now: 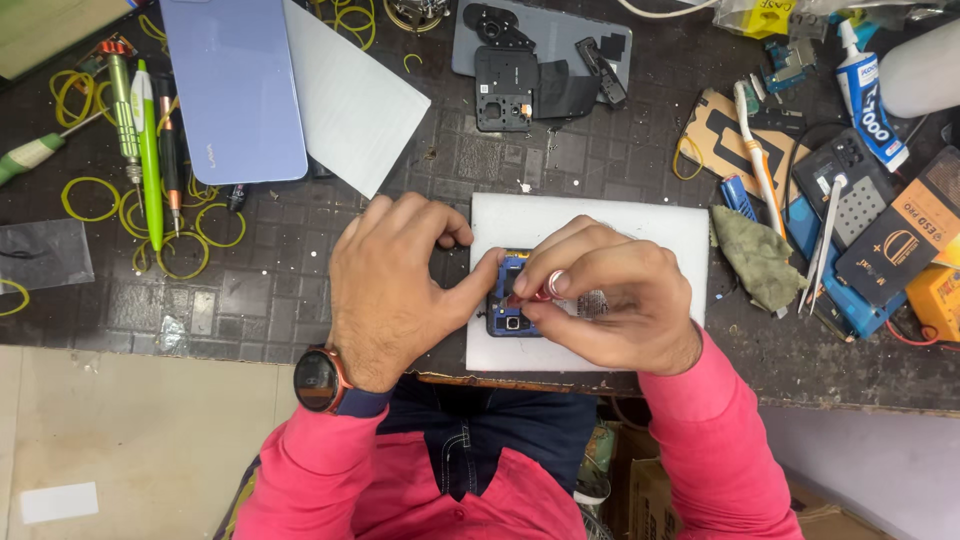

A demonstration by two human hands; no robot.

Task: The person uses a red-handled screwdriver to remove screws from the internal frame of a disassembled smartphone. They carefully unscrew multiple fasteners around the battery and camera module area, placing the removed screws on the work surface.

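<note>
A small blue circuit board (pixel 503 318) from a phone lies on a white pad (pixel 640 230) at the near edge of the dark workbench. My left hand (pixel 395 285) rests over its left side, thumb pressing on the board's edge. My right hand (pixel 610 295) pinches a thin tool with a red and silver end (pixel 545 290), its tip down on the board. Most of the board is hidden under my fingers. A dark round watch (pixel 318 380) sits on my left wrist.
A lilac phone back cover (pixel 232 85) and a white sheet (pixel 355 95) lie at the back left beside screwdrivers (pixel 148 150) and yellow rubber bands. Black phone frame parts (pixel 505 90) sit behind the pad. Glue tube (pixel 870 95), toothbrush (pixel 758 150), green cloth (pixel 757 255) and tweezers crowd the right.
</note>
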